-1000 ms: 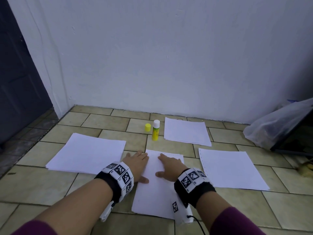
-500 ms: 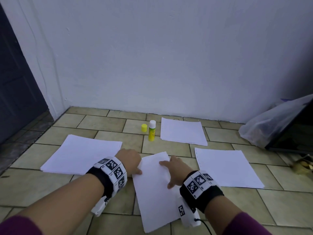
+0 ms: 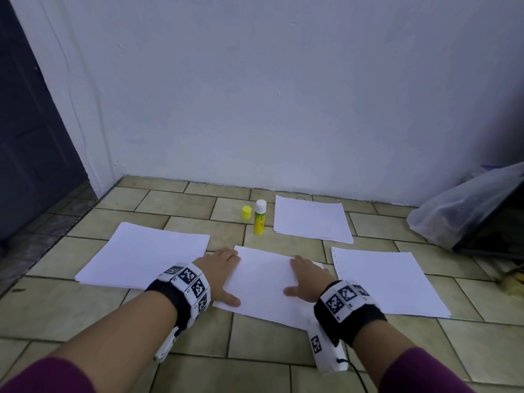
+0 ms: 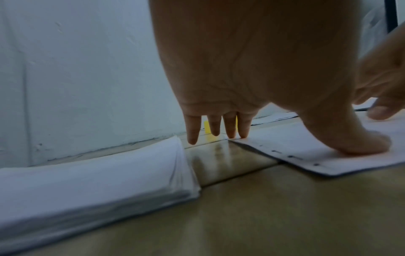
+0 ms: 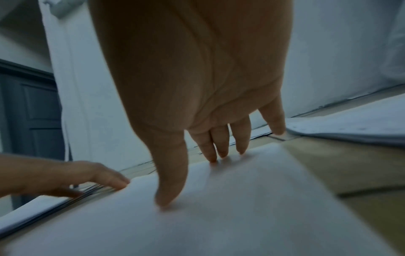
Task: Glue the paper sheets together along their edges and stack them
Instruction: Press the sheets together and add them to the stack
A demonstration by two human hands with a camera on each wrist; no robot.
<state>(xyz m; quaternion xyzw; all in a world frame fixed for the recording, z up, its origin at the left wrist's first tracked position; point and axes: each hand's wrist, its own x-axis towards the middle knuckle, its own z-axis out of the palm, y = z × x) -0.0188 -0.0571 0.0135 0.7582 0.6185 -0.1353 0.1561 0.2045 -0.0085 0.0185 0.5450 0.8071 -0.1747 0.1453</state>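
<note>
Middle sheet [image 3: 263, 282] flat on the tiled floor [image 3: 283, 336], between the left stack [image 3: 141, 253] and right stack [image 3: 382, 282]. Left hand [image 3: 219, 272] and right hand [image 3: 307, 280] pressing it, fingers [image 5: 221, 147] straight, gripping nothing. Glue stick [image 3: 260, 217] upright beyond, cap [image 3: 246, 212] beside.

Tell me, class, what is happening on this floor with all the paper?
A person kneels over a tiled floor and presses both hands flat on the middle sheet: the left hand at its left edge, the right hand on its right part. Neither has a grip on anything. Three other paper stacks lie around it: left stack, far stack, right stack. The glue stick stands uncapped behind the sheet, its yellow cap beside it.
</note>
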